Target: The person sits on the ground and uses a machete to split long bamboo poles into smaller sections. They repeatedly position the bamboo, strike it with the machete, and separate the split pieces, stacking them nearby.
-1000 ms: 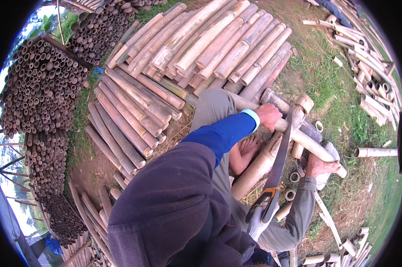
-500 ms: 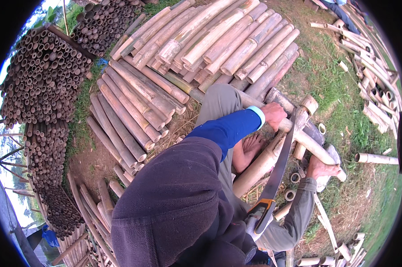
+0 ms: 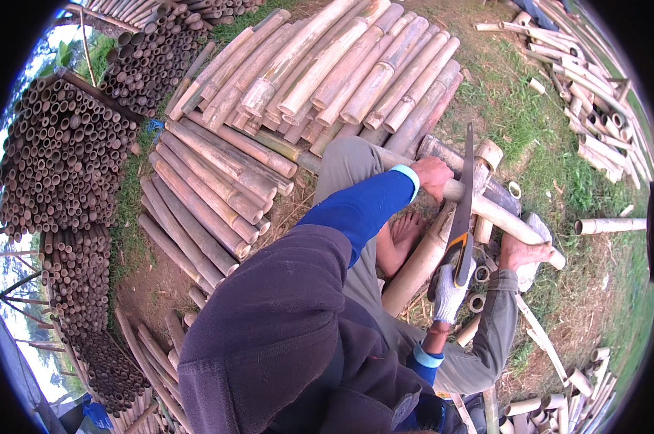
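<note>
A pale bamboo pole (image 3: 502, 217) slants across a crossed bamboo support (image 3: 488, 155). My bare left hand (image 3: 432, 176), below a blue sleeve, is closed around the pole to the left of the saw. My right hand (image 3: 451, 293), in a white glove, grips the handle of a handsaw (image 3: 463, 195) with a black and orange grip. The long blade lies across the pole, just right of my left hand, its tip pointing away. One bare foot (image 3: 524, 253) presses on the pole's right end; the other foot (image 3: 408, 228) rests below my left forearm.
Cut bamboo lengths (image 3: 356, 65) lie stacked ahead and to the left. A tall pile of bamboo tubes (image 3: 59, 152) stands at far left. Loose bamboo pieces (image 3: 587, 94) heap at far right, with short offcut rings (image 3: 477, 302) nearer. Dark cloth (image 3: 262, 325) hides the lower middle.
My right hand has pushed the saw forward and away, so its handle is now near the pole and its tip reaches beyond it. My left hand stays on the pole.
</note>
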The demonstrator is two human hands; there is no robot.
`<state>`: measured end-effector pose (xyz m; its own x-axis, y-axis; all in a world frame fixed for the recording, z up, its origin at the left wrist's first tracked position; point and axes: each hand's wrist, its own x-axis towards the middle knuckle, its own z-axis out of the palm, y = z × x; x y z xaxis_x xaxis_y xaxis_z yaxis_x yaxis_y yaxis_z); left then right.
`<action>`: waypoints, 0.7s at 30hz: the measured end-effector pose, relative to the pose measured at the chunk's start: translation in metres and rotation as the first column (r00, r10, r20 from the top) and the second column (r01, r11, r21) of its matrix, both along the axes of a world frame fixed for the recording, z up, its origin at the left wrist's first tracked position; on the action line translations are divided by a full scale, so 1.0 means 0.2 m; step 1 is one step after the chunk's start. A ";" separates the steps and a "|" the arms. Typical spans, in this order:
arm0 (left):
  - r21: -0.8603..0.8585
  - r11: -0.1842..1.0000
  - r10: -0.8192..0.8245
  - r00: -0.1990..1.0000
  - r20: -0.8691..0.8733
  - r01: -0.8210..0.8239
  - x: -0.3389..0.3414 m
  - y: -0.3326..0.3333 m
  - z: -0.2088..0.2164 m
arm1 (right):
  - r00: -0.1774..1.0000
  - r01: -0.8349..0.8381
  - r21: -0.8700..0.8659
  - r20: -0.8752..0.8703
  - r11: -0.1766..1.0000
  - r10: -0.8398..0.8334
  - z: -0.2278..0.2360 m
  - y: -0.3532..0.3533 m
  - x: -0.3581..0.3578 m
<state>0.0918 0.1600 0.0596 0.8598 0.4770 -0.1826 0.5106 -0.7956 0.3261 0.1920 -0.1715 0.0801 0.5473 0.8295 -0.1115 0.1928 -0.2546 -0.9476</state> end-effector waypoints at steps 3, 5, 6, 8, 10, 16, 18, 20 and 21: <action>0.027 0.998 -0.061 0.996 0.069 0.060 0.12 -0.02 0.02 | 0.994 0.106 -0.066 -0.008 0.992 -0.107 0.16 -0.56 -0.18; 0.011 1.000 -0.011 1.000 0.026 0.011 0.07 -0.06 0.00 | 0.993 0.084 -0.087 -0.077 0.993 -0.091 0.20 -0.72 -0.22; 0.013 1.000 -0.005 0.999 0.049 0.004 0.08 -0.07 0.01 | 0.996 0.082 -0.093 -0.037 0.992 -0.086 0.18 -0.69 -0.21; 0.013 1.000 0.007 1.000 0.020 -0.007 0.06 -0.07 0.01 | 0.997 0.064 -0.108 0.038 0.992 -0.060 0.14 -0.60 -0.20; 0.017 0.998 0.056 0.998 0.026 -0.057 -0.02 -0.09 -0.02 | 0.998 0.013 -0.109 -0.052 0.994 -0.019 0.03 -0.32 -0.10; 0.040 0.998 -0.041 0.998 0.037 0.040 0.08 -0.04 0.04 | 0.998 0.018 0.003 -0.067 1.000 -0.018 -0.17 0.44 0.24; 0.048 0.999 -0.022 0.999 0.023 0.021 0.02 0.00 0.02 | 1.000 0.005 0.041 0.016 0.999 -0.006 -0.17 0.32 0.13; 0.029 1.000 0.005 0.999 0.035 -0.006 -0.01 0.00 0.00 | 0.972 -0.019 0.031 0.235 0.999 0.011 0.02 -0.14 -0.05; 0.014 1.000 0.009 1.000 0.026 -0.009 0.01 -0.02 0.01 | 0.936 -0.017 0.028 0.352 0.999 0.006 0.10 -0.38 -0.12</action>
<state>0.0929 0.1562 0.0613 0.8598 0.4870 -0.1535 0.5092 -0.7958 0.3277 0.1682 -0.2469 0.1006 0.5378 0.8357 0.1115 0.5176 -0.2228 -0.8261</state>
